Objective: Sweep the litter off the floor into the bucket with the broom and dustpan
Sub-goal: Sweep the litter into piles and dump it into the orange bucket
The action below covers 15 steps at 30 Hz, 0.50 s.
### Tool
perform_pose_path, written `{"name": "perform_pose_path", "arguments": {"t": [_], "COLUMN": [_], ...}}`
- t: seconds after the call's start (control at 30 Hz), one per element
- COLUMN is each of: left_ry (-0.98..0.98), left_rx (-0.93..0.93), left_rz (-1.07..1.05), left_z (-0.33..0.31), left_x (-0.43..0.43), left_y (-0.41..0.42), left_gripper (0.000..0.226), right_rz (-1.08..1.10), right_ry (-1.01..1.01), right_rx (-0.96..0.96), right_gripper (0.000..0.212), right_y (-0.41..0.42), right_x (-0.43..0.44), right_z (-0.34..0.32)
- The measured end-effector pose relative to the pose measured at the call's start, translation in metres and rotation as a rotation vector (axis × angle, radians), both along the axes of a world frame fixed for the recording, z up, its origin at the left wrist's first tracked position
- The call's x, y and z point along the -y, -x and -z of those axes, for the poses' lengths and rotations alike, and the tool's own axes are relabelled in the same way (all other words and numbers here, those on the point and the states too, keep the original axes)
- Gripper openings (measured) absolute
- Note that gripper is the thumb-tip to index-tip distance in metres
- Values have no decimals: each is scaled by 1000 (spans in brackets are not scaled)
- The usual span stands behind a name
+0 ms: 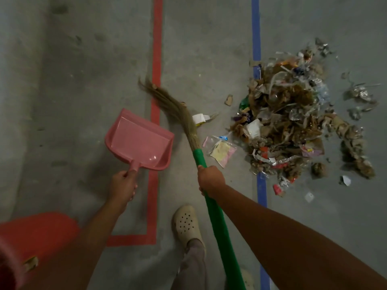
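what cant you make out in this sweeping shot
Head view only:
1. bucket: cut off by the bottom-left edge and partly behind the left arm; how full it is cannot be told.
2. broom: the handle's upper end runs off the bottom edge, past the right hand.
3. dustpan: most of its handle is hidden inside the left hand.
4. litter pile: dim, with scraps too small to name singly.
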State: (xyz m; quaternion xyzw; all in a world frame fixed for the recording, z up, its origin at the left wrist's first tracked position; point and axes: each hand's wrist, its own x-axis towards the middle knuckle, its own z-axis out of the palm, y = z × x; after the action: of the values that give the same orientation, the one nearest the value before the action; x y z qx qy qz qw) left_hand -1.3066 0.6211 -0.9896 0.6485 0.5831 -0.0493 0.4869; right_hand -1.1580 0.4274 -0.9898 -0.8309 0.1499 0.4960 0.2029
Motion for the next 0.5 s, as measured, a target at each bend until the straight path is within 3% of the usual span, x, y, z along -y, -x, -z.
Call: {"name": "perform_pose_path", "arguments": {"t": [0.3, 0.5], "left_ry": [63, 42], "left_rx": [-33, -80], "left_rz": [226, 387], "left_z": [14, 14], "left_x": [15, 63], "left_y": [-58, -90], "left_gripper": [44, 40], "right_rz": [265, 139], "right_ry": [156, 246], "right_rx": [45, 167], "right_gripper": [40, 43], "right_y": [0, -13], "right_x": [112, 220], "right_z": [13, 1]}}
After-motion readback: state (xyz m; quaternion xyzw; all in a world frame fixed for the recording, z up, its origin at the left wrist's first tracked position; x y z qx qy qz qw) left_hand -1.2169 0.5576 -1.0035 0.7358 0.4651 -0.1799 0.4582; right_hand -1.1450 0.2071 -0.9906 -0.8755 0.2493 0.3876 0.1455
